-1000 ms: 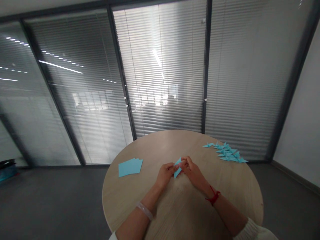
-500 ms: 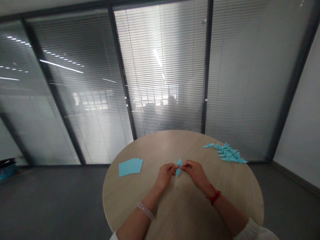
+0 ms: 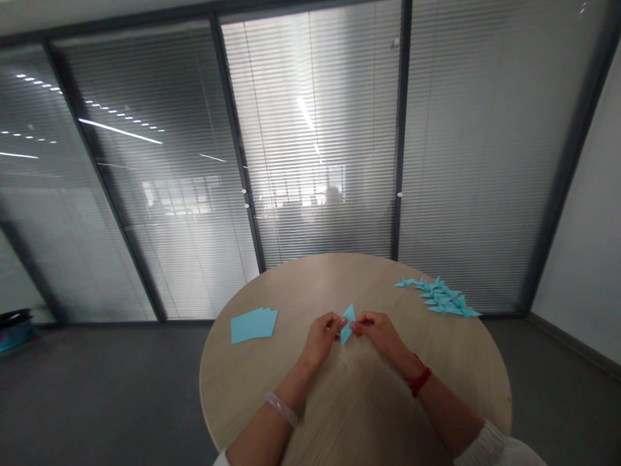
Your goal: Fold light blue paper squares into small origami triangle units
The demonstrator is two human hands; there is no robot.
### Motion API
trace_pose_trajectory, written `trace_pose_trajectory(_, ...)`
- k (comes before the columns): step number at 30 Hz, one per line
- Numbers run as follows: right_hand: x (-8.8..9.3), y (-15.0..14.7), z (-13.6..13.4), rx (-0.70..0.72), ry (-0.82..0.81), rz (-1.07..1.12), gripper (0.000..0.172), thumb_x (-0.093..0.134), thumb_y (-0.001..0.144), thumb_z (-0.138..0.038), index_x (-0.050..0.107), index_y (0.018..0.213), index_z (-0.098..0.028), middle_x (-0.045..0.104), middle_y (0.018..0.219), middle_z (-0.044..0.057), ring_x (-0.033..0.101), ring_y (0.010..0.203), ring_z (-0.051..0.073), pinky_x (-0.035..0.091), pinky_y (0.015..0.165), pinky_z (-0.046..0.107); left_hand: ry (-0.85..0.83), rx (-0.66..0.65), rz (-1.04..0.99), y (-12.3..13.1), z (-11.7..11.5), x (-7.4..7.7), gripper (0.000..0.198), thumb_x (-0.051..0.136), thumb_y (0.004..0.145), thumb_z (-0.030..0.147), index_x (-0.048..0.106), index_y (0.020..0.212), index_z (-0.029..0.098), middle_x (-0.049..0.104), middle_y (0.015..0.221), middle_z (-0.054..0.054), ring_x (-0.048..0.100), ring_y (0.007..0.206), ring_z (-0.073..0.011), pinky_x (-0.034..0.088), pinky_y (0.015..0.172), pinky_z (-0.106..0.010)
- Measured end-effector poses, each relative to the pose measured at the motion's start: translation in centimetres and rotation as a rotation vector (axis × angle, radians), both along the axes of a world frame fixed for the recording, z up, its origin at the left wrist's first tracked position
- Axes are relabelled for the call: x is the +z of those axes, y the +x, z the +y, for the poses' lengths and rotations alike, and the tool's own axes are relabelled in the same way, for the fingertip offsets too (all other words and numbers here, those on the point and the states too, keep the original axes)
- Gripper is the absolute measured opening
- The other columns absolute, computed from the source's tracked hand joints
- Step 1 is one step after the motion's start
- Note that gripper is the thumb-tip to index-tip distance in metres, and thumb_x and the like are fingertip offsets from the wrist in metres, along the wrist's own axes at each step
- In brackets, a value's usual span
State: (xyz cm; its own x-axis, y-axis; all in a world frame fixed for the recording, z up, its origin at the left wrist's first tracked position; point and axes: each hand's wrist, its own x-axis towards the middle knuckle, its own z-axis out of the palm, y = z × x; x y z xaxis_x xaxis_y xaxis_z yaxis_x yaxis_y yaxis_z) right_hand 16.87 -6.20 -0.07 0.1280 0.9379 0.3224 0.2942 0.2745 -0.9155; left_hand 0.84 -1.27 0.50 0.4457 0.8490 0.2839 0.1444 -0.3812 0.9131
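As left fingers [image 3: 334, 321] and right fingers [image 3: 359, 325] pinch folded paper [image 3: 346, 325], its middle is hidden.

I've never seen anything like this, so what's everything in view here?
round wooden table: one, pale tan, before the person
square paper sheets: small stack, light blue, table's left
origami cranes: many, light blue, table's right
folded paper piece: one, light blue, between the hands
glass partition with blinds: one, grey-white, beyond the table
floor: one, grey, below the table
wall: one, white, far right
unclear object: one, dark and teal, far left
clear bangle: one, left wrist
red cord: one, right wrist
left hand: one, pinching the paper
right hand: one, pinching the paper
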Motion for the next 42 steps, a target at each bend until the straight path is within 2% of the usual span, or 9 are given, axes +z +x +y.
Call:
trace_pose_trajectory(5, 0.6, 0.0, -0.4, -0.061, 0.006, 0.033, 0.038, 0.063, 0.067, -0.051, 0.062, 0.059, -0.015, 0.061, 0.056, 0.002, 0.054, 0.055, 0.014, 0.041, 0.056, 0.024, -0.121, -0.114, -0.064, 0.2, 0.3, -0.5, 0.043, 0.057, 0.069, 0.058, 0.054, 0.073, 0.015, 0.056, 0.065, 0.0, 0.053, 0.058, -0.0121, 0.049, 0.052, -0.024)
trace_pose_trajectory(10, 0.4, -0.2, -0.1, -0.046, -0.006, 0.095, 0.041, 0.065, 0.064, -0.055, 0.061, 0.058, -0.014, 0.061, 0.056, 0.002, 0.055, 0.055, 0.015, 0.043, 0.058, 0.025, -0.032, -0.06, -0.011, 0.2, 0.0, -0.6, 0.038, 0.052, 0.075, 0.054, 0.051, 0.072, 0.016, 0.051, 0.064, 0.002, 0.053, 0.051, -0.0106, 0.044, 0.045, -0.021)
trace_pose_trajectory(15, -0.1, -0.3, 0.3, 0.02, -0.025, 0.153, 0.042, 0.065, 0.064, -0.056, 0.065, 0.07, -0.014, 0.065, 0.067, 0.005, 0.059, 0.064, 0.017, 0.047, 0.061, 0.027, 0.061, 0.005, 0.045, 0.0, -0.6, -0.1, 0.032, 0.048, 0.079, 0.049, 0.046, 0.071, 0.018, 0.051, 0.062, 0.005, 0.053, 0.044, -0.0092, 0.04, 0.044, -0.021)
trace_pose_trajectory(18, 0.3, -0.4, 0.1, 0.05, -0.045, 0.189, 0.044, 0.066, 0.064, -0.056, 0.067, 0.077, -0.014, 0.066, 0.074, 0.005, 0.06, 0.068, 0.018, 0.047, 0.061, 0.027, 0.085, -0.008, 0.06, -0.1, -0.9, 0.2, 0.031, 0.049, 0.079, 0.048, 0.048, 0.07, 0.018, 0.05, 0.061, 0.005, 0.051, 0.042, -0.0081, 0.039, 0.044, -0.02)
trace_pose_trajectory(21, 0.6, -0.5, -0.2, 0.041, -0.033, 0.188, 0.044, 0.064, 0.065, -0.057, 0.067, 0.072, -0.013, 0.063, 0.066, 0.003, 0.058, 0.063, 0.016, 0.044, 0.059, 0.025, 0.059, -0.083, 0.043, 0.0, -1.0, 0.1, 0.033, 0.05, 0.079, 0.05, 0.051, 0.072, 0.017, 0.054, 0.062, 0.003, 0.052, 0.047, -0.0096, 0.041, 0.044, -0.02)
trace_pose_trajectory(25, 0.3, -0.4, -0.2, -0.015, -0.016, 0.167, 0.043, 0.066, 0.064, -0.055, 0.065, 0.065, -0.013, 0.059, 0.059, 0.0, 0.054, 0.057, 0.014, 0.041, 0.057, 0.024, -0.077, -0.179, 0.009, 0.1, -0.8, -0.2, 0.033, 0.059, 0.073, 0.049, 0.052, 0.073, 0.017, 0.063, 0.067, -0.003, 0.058, 0.056, -0.0129, 0.044, 0.047, -0.021)
trace_pose_trajectory(30, -0.1, -0.2, 0.0, -0.036, -0.008, 0.152, 0.041, 0.066, 0.065, -0.054, 0.063, 0.063, -0.013, 0.056, 0.056, -0.001, 0.051, 0.056, 0.013, 0.04, 0.055, 0.023, -0.109, -0.174, -0.009, 0.1, -0.5, -0.1, 0.03, 0.063, 0.07, 0.045, 0.051, 0.069, 0.017, 0.065, 0.065, -0.003, 0.059, 0.054, -0.0125, 0.043, 0.045, -0.02)
trace_pose_trajectory(35, 0.5, -0.1, -0.2, -0.053, -0.021, 0.172, 0.044, 0.066, 0.061, -0.058, 0.06, 0.056, -0.014, 0.053, 0.052, -0.002, 0.05, 0.053, 0.013, 0.039, 0.053, 0.023, -0.134, -0.201, -0.005, 0.0, -0.6, 0.1, 0.032, 0.061, 0.07, 0.047, 0.053, 0.071, 0.016, 0.063, 0.064, -0.003, 0.057, 0.054, -0.0121, 0.042, 0.044, -0.021)
trace_pose_trajectory(42, 0.7, -0.2, -0.3, -0.121, -0.011, 0.166, 0.042, 0.065, 0.062, -0.057, 0.058, 0.054, -0.016, 0.055, 0.053, -0.001, 0.052, 0.054, 0.014, 0.04, 0.053, 0.025, -0.051, -0.193, 0.029, -0.1, -0.8, 0.4, 0.032, 0.055, 0.075, 0.047, 0.049, 0.066, 0.018, 0.055, 0.055, 0.002, 0.049, 0.044, -0.0091, 0.041, 0.042, -0.021)
